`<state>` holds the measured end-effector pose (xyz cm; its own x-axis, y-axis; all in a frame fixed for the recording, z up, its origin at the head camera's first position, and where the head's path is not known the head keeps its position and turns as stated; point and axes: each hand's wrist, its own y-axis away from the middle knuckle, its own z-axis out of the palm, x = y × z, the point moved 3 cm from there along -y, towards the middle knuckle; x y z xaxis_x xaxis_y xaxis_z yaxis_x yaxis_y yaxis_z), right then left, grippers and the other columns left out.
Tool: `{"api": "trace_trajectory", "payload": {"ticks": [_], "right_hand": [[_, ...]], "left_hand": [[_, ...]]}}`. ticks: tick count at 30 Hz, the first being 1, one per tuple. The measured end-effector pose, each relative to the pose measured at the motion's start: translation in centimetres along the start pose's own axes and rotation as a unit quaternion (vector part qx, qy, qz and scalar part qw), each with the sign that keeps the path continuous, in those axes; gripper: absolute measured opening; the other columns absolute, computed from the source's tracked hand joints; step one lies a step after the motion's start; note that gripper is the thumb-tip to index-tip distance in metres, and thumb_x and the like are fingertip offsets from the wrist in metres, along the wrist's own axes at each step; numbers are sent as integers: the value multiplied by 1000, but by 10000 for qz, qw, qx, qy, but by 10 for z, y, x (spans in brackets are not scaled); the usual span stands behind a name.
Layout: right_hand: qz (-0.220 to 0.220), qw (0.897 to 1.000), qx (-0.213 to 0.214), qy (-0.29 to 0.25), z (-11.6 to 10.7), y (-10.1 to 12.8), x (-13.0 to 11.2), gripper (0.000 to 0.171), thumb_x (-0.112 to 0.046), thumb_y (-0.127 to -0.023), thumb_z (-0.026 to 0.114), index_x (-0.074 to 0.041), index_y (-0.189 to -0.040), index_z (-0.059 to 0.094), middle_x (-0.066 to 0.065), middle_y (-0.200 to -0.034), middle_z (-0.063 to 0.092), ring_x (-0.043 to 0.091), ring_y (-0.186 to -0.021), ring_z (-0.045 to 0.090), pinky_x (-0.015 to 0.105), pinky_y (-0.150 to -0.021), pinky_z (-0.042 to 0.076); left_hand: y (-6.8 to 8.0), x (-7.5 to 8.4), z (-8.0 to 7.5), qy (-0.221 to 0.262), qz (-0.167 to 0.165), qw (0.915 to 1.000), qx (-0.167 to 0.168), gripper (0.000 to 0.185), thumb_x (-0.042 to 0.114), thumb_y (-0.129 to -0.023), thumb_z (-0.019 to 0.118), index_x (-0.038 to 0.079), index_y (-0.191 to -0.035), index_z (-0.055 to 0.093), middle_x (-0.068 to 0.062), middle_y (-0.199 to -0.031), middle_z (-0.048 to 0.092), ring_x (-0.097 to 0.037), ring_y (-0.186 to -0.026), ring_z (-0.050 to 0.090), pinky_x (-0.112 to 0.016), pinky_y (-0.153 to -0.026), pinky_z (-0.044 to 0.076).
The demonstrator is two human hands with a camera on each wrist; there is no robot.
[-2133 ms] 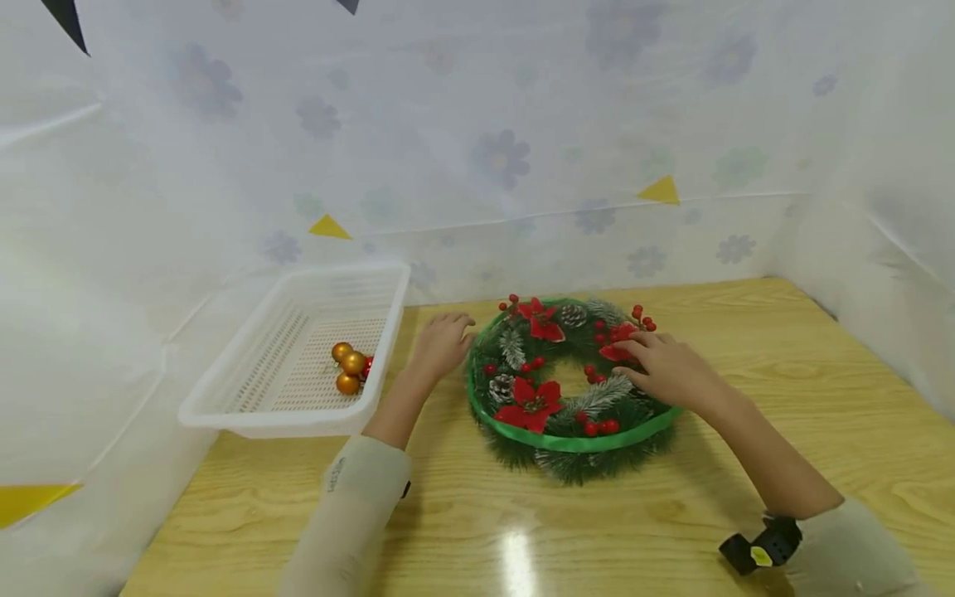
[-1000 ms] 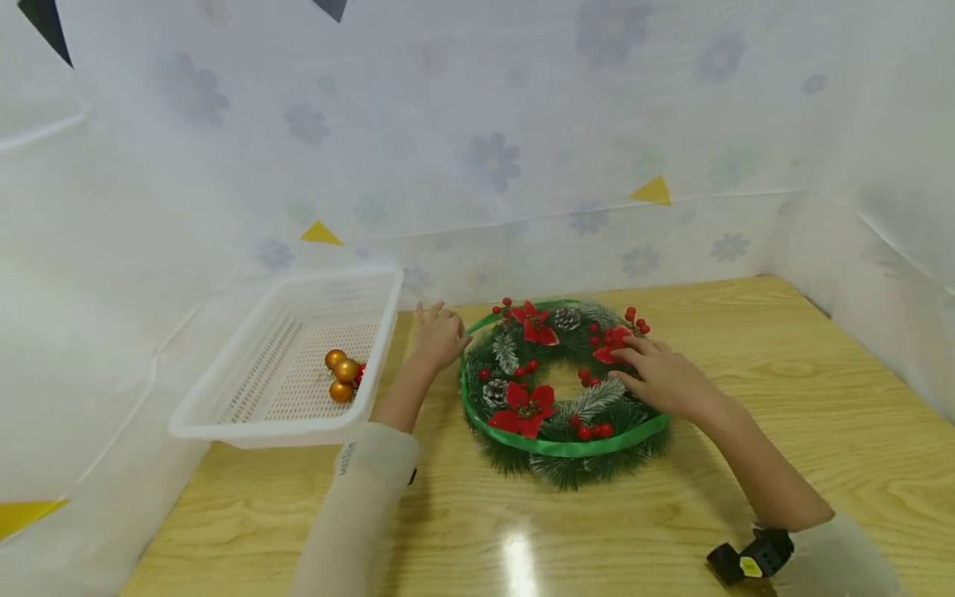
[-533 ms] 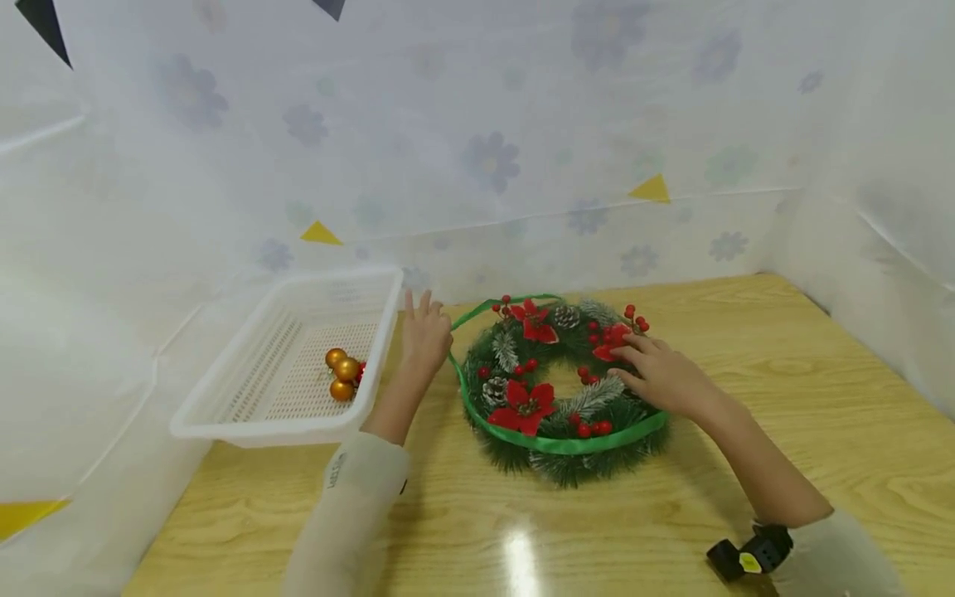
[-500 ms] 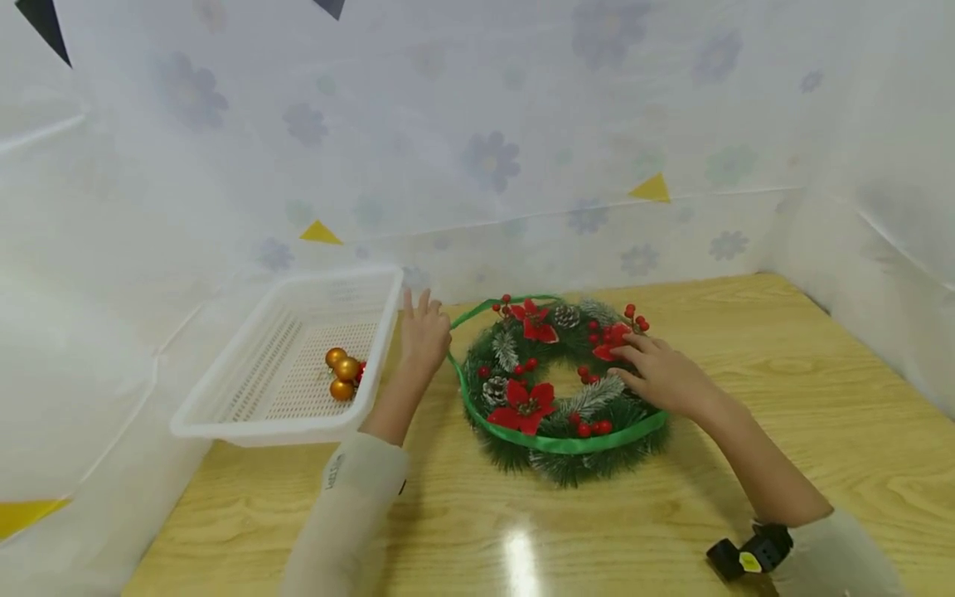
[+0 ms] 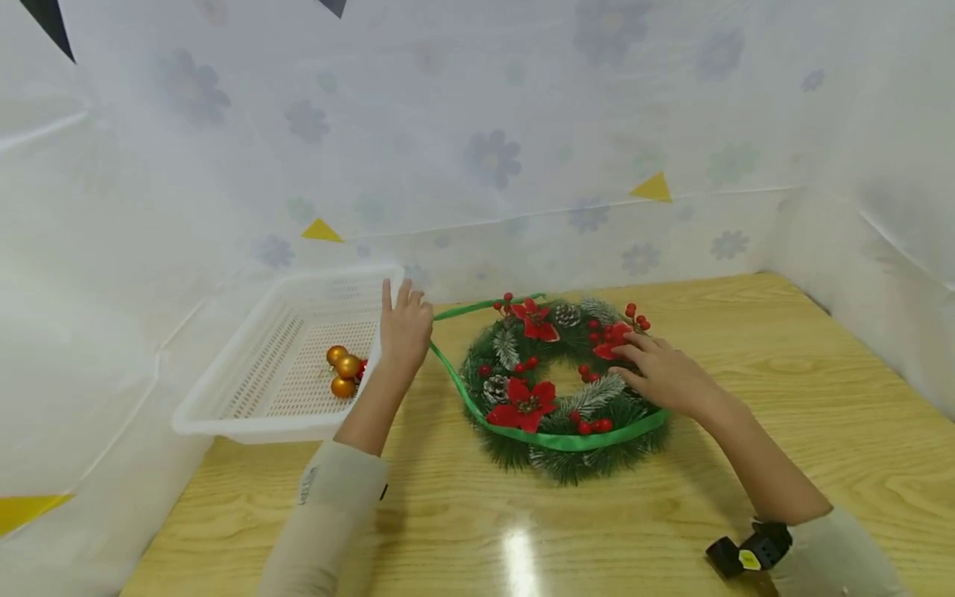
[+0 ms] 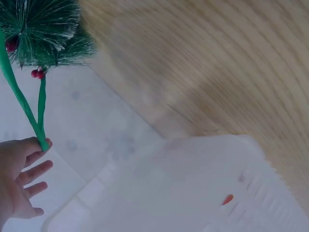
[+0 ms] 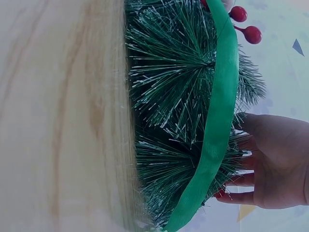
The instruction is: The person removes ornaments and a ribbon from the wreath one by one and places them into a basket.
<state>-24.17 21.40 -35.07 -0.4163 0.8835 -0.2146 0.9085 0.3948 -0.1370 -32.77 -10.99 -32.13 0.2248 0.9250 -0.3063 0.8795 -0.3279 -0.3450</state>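
A Christmas wreath [image 5: 570, 468] with red poinsettias, berries and pinecones lies flat on the wooden table. A green ribbon [image 5: 574, 442] loops around it. My left hand [image 5: 406, 327] is left of the wreath, beside the white basket's right rim. In the left wrist view, the thumb and index finger pinch the ribbon [image 6: 41, 104] in a taut V, the other fingers spread. My right hand [image 5: 667, 373] rests on the wreath's right side, fingertips at a poinsettia. From the right wrist view, its fingers reach straight into the needles behind the ribbon [image 7: 226, 87].
At the left stands a white perforated basket [image 5: 224, 427] holding several gold balls [image 5: 345, 366] and something red. Behind the table [image 5: 783, 398] hangs a pale flowered plastic sheet [image 5: 418, 149], which also closes off both sides.
The left hand has moved left toward the basket, drawing the ribbon out from the wreath's left edge into a pointed loop. The right hand has stayed on the wreath.
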Motion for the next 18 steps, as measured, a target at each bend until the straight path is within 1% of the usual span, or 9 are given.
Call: {"api": "trace_trajectory", "payload": {"ticks": [2,8,10,13,18], "right_hand": [[24,10000,5,5,-1,0,0,41,-23,-94,54,5,-123,53,33,-132,36,53,-116,33,63,-93,31],[115,9999,8,32,-1,0,0,43,-26,-94,53,5,-125,52,33,-133,35,53,-117,33,63,-93,30],[143,9999,-3,54,0,0,1,44,-27,-94,53,4,-125,52,33,-134,35,53,-117,33,63,-93,30],[180,9998,-19,80,0,0,0,44,-27,-94,52,4,-125,52,32,-134,34,53,-117,33,63,-93,31],[251,9996,-21,104,1,0,0,44,-27,-94,53,4,-125,52,32,-134,35,52,-118,33,63,-92,31]], "left_hand": [[0,-4,-2,24,5,10000,7,18,16,-81,71,6,-96,70,-11,-124,54,-30,-132,25,-50,-107,-8],[-2,-17,-8,109,27,9998,191,15,14,-81,72,5,-92,70,-12,-124,54,-31,-131,26,-51,-108,-3],[-2,-21,-9,180,34,9996,231,15,14,-80,72,5,-91,69,-12,-123,55,-31,-131,26,-51,-107,-4],[-2,-27,-10,273,54,9987,419,12,11,-79,72,3,-88,69,-13,-121,56,-31,-130,28,-51,-108,-2],[-5,-33,-9,415,95,9954,862,7,6,-78,72,1,-81,69,-15,-115,59,-32,-127,32,-49,-108,-1]]}}
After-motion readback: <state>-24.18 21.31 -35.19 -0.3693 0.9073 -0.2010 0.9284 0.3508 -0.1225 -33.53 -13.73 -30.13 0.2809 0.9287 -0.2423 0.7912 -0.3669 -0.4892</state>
